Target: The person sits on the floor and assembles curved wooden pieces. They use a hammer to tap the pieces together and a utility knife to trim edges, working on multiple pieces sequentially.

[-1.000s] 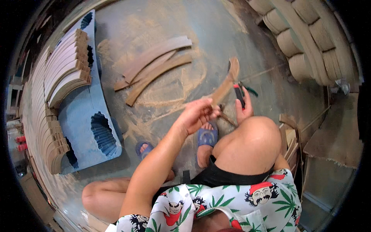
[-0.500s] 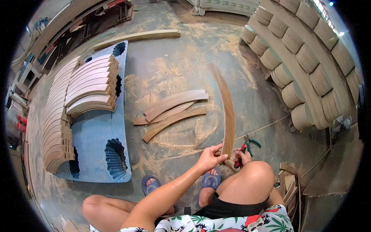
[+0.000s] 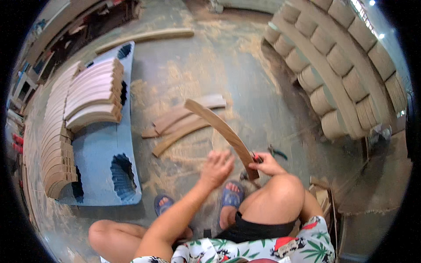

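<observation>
My right hand (image 3: 268,165), in front of my right knee, grips the lower end of a curved wooden strip (image 3: 221,127). The strip tilts up and to the left above the floor. A red-handled tool (image 3: 257,158) also shows in that hand; its working end is hidden. To the left, apart from the strip, is my left hand (image 3: 218,167), its fingers smeared by motion. Beyond it, several curved wooden strips (image 3: 175,143) lie overlapped on the floor. Green-handled pliers (image 3: 278,153) lie on the floor just past my right hand.
At the left, a blue plastic pallet (image 3: 98,151) bears rows of stacked curved wood pieces (image 3: 94,92). A long wooden beam (image 3: 147,38) lies behind it. Tall stacks of curved wood (image 3: 346,57) stand at the far right. Wood scraps (image 3: 322,195) sit beside my right knee.
My left hand has let go of the curved strip and moved left. My right hand now holds its lower end, and the strip has swung from near upright to leaning left.
</observation>
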Demonstrator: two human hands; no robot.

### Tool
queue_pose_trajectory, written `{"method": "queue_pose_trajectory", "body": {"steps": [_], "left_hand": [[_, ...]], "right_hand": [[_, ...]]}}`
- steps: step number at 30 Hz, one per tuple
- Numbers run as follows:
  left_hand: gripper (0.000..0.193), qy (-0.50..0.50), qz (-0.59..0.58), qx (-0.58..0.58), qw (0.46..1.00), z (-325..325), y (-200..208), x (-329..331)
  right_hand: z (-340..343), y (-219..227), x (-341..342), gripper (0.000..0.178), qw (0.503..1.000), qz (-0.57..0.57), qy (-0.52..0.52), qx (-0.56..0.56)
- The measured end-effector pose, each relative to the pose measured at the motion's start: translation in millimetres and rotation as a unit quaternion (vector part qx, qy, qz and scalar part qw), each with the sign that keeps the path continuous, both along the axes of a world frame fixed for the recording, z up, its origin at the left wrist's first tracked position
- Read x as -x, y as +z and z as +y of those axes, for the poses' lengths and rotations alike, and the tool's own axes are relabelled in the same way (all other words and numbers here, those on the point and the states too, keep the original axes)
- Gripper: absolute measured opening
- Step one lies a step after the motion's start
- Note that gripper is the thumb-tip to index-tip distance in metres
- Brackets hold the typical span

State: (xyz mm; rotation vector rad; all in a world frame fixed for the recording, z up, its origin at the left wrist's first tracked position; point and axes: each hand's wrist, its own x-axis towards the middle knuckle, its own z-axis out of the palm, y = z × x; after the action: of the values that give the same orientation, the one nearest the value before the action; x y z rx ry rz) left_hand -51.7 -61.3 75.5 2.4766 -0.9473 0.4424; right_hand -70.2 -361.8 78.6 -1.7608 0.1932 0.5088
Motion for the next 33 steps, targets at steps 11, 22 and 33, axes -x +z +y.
{"method": "queue_pose_trajectory", "body": {"steps": [11, 22, 33], "left_hand": [[0.064, -0.05, 0.08, -0.182, 0.979, 75.9, -16.6, -12.6], [0.061, 0.114, 0.35, -0.187, 0.911, 64.5, -35.9, 17.1], [0.059, 0.099, 0.325, -0.171, 0.925, 61.1, -40.2, 18.9]], "right_hand": [[9.6, -8.0, 1.2, 0.038, 0.982, 0.037, 0.17, 0.077], [-34.2, -31.9, -16.0, 0.035, 0.958, -0.01, -0.186, 0.22], [11.6, -72.9, 10.3, 0.033, 0.978, 0.126, -0.098, 0.13]]}}
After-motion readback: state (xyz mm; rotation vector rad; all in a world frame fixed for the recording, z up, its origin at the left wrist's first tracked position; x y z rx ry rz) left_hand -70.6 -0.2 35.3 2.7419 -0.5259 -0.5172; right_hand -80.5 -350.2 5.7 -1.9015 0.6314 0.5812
